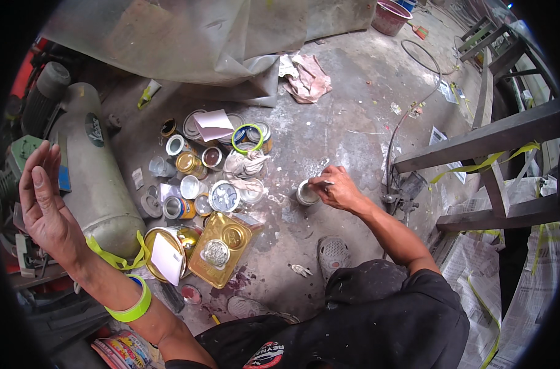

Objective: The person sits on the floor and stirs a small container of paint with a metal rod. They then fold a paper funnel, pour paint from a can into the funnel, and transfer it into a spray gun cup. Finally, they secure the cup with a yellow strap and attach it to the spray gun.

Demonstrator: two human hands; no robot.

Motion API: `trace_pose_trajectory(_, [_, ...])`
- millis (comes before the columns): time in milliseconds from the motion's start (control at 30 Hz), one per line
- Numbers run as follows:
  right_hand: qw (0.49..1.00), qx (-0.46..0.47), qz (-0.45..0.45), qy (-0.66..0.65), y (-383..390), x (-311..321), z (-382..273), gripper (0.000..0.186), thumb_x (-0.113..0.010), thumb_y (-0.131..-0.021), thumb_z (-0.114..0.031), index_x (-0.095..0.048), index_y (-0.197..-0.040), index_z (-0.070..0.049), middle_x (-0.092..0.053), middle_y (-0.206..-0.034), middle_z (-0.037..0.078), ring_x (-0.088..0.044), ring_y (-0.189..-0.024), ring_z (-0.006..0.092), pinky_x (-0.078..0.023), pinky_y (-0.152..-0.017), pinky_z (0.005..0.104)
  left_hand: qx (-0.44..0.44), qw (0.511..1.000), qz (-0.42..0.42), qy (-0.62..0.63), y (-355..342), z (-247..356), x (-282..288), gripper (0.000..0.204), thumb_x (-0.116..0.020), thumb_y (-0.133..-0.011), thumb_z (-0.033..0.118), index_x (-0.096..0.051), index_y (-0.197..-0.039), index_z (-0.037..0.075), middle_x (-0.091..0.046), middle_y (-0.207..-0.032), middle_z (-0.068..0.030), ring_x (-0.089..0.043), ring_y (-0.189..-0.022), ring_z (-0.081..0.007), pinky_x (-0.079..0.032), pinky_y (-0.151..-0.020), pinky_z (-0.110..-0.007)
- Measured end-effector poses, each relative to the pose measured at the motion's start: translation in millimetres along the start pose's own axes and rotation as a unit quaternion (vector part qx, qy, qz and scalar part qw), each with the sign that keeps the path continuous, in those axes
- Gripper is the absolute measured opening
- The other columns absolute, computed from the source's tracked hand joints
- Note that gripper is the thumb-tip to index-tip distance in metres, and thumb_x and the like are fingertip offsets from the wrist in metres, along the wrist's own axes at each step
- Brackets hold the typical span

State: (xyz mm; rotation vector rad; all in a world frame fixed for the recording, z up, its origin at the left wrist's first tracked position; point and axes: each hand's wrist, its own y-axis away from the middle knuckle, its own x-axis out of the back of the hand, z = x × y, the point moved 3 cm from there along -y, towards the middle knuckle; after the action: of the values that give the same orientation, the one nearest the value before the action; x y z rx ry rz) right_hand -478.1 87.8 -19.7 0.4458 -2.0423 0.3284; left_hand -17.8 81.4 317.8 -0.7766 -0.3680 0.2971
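My left hand (45,203) is raised, open, near a grey compressor tank (95,178); a roll of yellow-green tape (129,310) circles that forearm. My right hand (335,190) grips a thin stirrer (322,182) over a small cup of pale material (306,195) on the concrete floor, its fingers partly covering the cup. To its left are several paint cans (188,162), a lid with pale contents (224,195), crumpled white rags (246,161) and a gold rectangular tin (206,267) with crumpled material on top.
Dark frames (477,147) with yellow tape and newspaper (477,289) line the right. A hose (418,98) runs to a spray gun (403,203). Plastic sheeting (188,43), a pink rag (311,80) and a maroon bucket (388,18) lie toward the top. My clogged foot (333,255) is below.
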Motion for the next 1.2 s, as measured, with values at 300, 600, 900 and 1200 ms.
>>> trace_pose_trajectory(300, [0.998, 0.007, 0.038, -0.043, 4.3, -11.6, 8.3, 0.021, -0.068, -0.087, -0.022, -0.073, -0.107, -0.018, -0.071, -0.093, 0.005, -0.059, -0.095, 0.0268, -0.042, -0.083, 0.0443, -0.005, 0.996, 0.051, -0.075, 2.3, 2.1, -6.1, 0.033, -0.062, -0.099, 0.009, -0.058, -0.129, -0.003, -0.066, -0.123, -0.0136, -0.065, -0.108, -0.0193, -0.050, -0.099, -0.033])
trace_pose_trajectory(600, [0.999, -0.003, -0.031, 0.026, 3.4, -9.1, -0.7, 0.018, -0.071, -0.089, -0.024, -0.075, -0.104, -0.015, -0.072, -0.089, 0.004, -0.061, -0.092, 0.0251, -0.043, -0.085, 0.0416, 0.018, 0.999, 0.030, -0.018, 0.4, -6.7, 5.2, 0.031, -0.055, -0.103, 0.009, -0.057, -0.130, -0.004, -0.064, -0.126, -0.0161, -0.064, -0.112, -0.0212, -0.049, -0.104, -0.034])
trace_pose_trajectory(900, [0.999, 0.015, -0.002, 0.034, 3.5, 0.2, -9.1, 0.015, -0.067, -0.088, -0.020, -0.070, -0.098, -0.009, -0.069, -0.083, 0.010, -0.061, -0.091, 0.0291, -0.042, -0.082, 0.0439, 0.016, 1.000, 0.025, -0.011, 1.0, -9.2, 7.9, 0.029, -0.055, -0.103, 0.009, -0.059, -0.128, -0.005, -0.065, -0.124, -0.0158, -0.065, -0.111, -0.0212, -0.049, -0.104, -0.035])
trace_pose_trajectory(1200, [0.997, 0.009, 0.075, -0.035, 2.5, -6.4, -18.3, 0.017, -0.067, -0.090, -0.025, -0.070, -0.098, -0.010, -0.068, -0.080, 0.012, -0.062, -0.085, 0.0306, -0.043, -0.079, 0.0453, 0.021, 0.999, 0.033, -0.012, 2.5, -5.8, -2.0, 0.029, -0.058, -0.102, 0.011, -0.061, -0.126, -0.004, -0.067, -0.121, -0.0143, -0.065, -0.107, -0.0207, -0.049, -0.101, -0.034])
